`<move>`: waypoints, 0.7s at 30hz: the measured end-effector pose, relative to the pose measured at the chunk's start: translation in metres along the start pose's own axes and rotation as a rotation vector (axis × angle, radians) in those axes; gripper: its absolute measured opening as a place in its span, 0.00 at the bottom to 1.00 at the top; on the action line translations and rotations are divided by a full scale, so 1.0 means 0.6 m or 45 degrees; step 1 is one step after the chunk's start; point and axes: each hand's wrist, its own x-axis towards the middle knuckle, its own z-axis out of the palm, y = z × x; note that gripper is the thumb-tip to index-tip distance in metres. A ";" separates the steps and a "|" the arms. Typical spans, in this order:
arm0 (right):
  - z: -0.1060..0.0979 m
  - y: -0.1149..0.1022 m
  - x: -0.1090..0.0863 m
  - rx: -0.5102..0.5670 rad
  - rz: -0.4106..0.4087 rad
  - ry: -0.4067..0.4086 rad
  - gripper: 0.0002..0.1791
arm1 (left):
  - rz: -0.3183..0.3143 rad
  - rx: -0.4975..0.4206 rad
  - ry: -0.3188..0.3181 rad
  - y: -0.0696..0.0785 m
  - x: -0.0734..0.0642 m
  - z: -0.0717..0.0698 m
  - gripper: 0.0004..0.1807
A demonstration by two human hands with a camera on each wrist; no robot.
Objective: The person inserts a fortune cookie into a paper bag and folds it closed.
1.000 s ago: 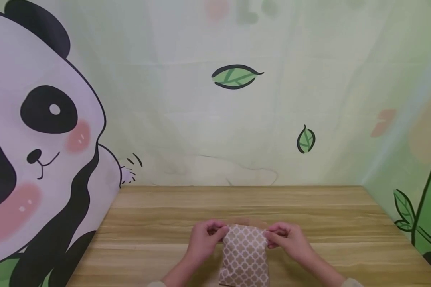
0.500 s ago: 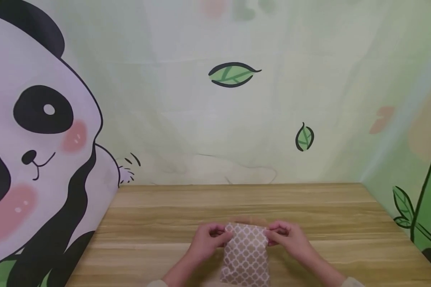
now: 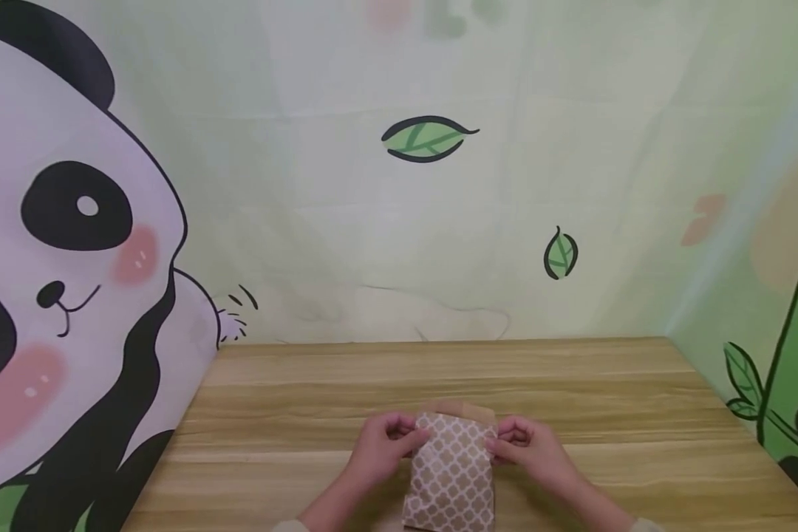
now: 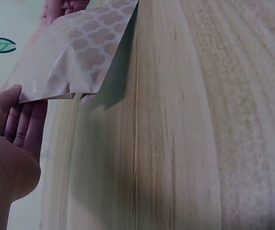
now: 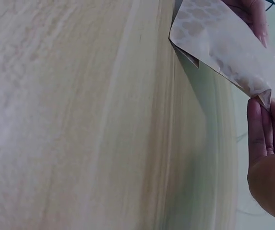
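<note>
Paper bag [image 3: 452, 476] at the front of the tabletop [image 3: 266, 403], and the head view has it upright between two busy hands! The left hand [image 3: 386, 447] pinches its upper left edge, and here's the change: the right hand [image 3: 535, 452] now sits a touch lower on the other edge, its thumb further over the patterned front. Behind the bag's mouth, the brown flap [image 3: 468, 409] shows more of its right corner than a moment ago. That suggests a firmer hold at the sides, leaving the flap free of the fingers.

Over to the left wrist view: thumb above, fingers beneath, that hand is clamped on the paper, and a crease [image 4: 63, 67] runs in from the edge. A dark shadow lies on the wood; the bag appears lifted there.

Right wrist view now: this hand, too, is together on the bag, a small folded corner [image 5: 265, 98] poking up right at the fingertips.
</note>
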 end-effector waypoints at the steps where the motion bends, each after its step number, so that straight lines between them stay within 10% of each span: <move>1: 0.001 0.001 0.000 0.002 0.000 0.004 0.16 | 0.001 -0.001 0.005 0.000 -0.001 0.000 0.10; 21: 0.001 0.003 0.005 0.057 0.002 -0.065 0.14 | -0.153 -0.174 -0.079 -0.018 0.017 -0.020 0.10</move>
